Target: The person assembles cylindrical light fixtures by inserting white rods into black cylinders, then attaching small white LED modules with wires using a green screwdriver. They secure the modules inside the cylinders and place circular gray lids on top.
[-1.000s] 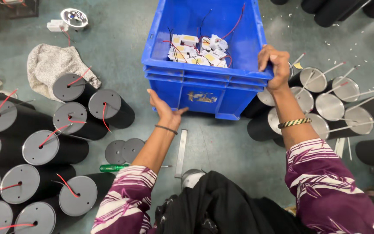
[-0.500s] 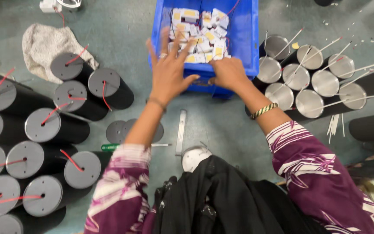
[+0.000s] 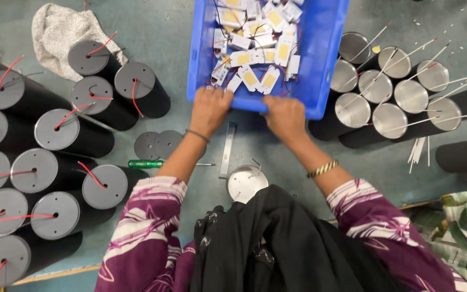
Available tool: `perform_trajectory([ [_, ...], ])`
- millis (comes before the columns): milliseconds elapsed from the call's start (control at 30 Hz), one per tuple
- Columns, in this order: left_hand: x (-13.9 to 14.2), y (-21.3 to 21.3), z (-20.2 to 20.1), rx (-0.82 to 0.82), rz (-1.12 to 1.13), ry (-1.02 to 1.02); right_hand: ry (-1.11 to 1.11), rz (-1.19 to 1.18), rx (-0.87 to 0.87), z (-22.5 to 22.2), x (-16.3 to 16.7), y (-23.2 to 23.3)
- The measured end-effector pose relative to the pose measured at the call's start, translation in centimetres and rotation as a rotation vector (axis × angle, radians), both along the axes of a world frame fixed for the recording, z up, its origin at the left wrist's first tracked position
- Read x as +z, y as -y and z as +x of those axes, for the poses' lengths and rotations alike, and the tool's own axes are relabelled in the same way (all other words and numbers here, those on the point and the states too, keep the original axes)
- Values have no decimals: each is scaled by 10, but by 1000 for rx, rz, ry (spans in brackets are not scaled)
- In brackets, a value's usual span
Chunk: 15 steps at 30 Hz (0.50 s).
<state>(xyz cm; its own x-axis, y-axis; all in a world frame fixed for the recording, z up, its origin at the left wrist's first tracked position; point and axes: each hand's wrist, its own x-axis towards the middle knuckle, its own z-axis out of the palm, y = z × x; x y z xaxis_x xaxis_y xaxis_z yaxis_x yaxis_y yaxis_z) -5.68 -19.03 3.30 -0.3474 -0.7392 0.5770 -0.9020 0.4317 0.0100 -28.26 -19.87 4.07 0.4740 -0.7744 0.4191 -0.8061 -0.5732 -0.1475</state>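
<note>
Blue plastic crate (image 3: pixel 320 65) sits on the floor straight ahead of me, and both my hands are clamped on its near rim. My left hand (image 3: pixel 209 110) curls over the rim near the left corner, fingers hooked inside, holding the edge. My right hand (image 3: pixel 284 115) grips the same rim just beside it, toward the middle. Inside the crate lies a heap of small white modules (image 3: pixel 258 54) with yellow squares and thin red and black wires. Black cylinders (image 3: pixel 82 135) with grey caps and red wires lie left of the crate. Open cans (image 3: pixel 390 89) with white wires stand to its right. A green screwdriver (image 3: pixel 147 163) lies below my left forearm, near a steel ruler (image 3: pixel 226 151).
</note>
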Motion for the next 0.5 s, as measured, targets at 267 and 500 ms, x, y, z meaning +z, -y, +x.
perform_trajectory([
  [267,-46,-76,-10,14,8,38,22,-284,67,-5,-45,-62],
  [500,-43,-68,-19,-5,128,131,-43,-248,26,7,-22,-48],
])
